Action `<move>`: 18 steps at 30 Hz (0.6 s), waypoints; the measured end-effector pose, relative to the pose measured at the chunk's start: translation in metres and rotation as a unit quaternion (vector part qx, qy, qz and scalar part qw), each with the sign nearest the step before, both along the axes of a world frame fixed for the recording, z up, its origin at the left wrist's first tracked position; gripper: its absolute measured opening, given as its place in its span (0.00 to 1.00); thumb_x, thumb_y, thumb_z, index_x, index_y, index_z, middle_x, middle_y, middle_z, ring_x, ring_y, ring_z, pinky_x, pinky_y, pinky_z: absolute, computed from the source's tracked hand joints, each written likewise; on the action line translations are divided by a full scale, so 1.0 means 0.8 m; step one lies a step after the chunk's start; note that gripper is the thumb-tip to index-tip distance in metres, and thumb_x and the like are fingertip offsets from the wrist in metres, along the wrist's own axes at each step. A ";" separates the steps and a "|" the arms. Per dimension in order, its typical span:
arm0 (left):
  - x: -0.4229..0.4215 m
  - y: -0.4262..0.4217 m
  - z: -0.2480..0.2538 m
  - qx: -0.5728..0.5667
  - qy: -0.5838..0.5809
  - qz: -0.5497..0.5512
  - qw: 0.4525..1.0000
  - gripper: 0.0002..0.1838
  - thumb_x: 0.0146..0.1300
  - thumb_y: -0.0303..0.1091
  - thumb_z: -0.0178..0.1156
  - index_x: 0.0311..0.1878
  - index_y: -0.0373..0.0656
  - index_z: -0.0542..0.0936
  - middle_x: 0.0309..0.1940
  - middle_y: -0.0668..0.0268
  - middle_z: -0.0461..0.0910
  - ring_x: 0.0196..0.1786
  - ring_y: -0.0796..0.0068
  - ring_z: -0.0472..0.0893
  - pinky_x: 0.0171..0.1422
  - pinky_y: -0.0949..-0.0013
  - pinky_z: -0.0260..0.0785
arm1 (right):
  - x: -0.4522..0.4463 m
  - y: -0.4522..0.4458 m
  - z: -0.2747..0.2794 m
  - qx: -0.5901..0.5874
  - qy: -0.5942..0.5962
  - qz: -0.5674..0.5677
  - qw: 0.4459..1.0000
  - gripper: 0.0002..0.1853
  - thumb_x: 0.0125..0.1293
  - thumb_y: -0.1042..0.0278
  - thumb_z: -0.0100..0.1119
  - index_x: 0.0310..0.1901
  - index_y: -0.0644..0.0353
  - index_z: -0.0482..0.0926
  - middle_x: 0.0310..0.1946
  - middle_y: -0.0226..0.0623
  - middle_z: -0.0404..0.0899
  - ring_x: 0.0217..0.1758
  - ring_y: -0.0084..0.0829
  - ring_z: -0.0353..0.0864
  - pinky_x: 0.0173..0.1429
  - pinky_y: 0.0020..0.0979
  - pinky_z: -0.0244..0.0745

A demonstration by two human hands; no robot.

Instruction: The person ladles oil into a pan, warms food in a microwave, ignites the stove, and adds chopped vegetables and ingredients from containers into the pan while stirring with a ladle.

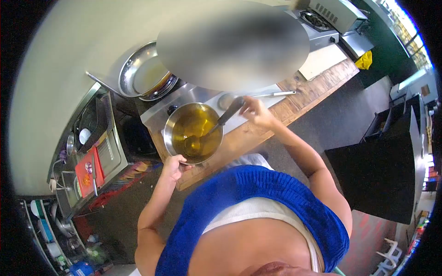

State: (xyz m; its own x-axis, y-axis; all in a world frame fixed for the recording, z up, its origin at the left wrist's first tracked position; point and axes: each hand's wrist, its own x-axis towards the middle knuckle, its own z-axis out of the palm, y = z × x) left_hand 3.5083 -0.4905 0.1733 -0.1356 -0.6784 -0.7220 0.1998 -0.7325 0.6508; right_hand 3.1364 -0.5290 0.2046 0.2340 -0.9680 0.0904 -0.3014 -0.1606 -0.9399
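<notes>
While we look down over a blue knitted garment point(258, 179), we see the left hand point(175, 168) pinching the near rim of one metal bowl point(168, 140), which stands just ahead of it. The bowl holds a golden liquid point(186, 122); we judge it fairly weighty with that load, stiff-walled, and perhaps slippery if the liquid is oily, so the rim looks the surest place to take hold. The right hand point(253, 112) is closed about the upper end of one ladle point(231, 112), whose head is down in the liquid to the left of that hand. We expect the ladle to be light and rigid, best gripped by its dark handle, above any wet part. Just beyond the right hand, one long-handled utensil point(276, 94) lies over a pale sheet point(240, 123) on one wooden worktop point(327, 78). Well to the left of the left hand we count one red board point(83, 161). Farther ahead of the left hand, one shiny pan point(148, 76) sits over darker cookware, whose pieces we cannot count. Farthest out, past the right hand, come one pale board point(322, 62) and one stove point(322, 39).
</notes>
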 end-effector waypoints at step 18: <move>-0.251 0.023 0.008 0.015 0.026 -0.021 0.999 0.11 0.50 0.22 0.52 0.36 0.25 0.75 0.27 0.47 0.81 0.24 0.57 0.82 0.24 0.67 0.77 | -0.336 0.031 -0.174 -0.027 0.472 -0.119 0.873 0.17 0.58 0.68 0.54 0.50 0.54 0.72 0.48 0.43 0.73 0.47 0.45 0.78 0.49 0.46 0.74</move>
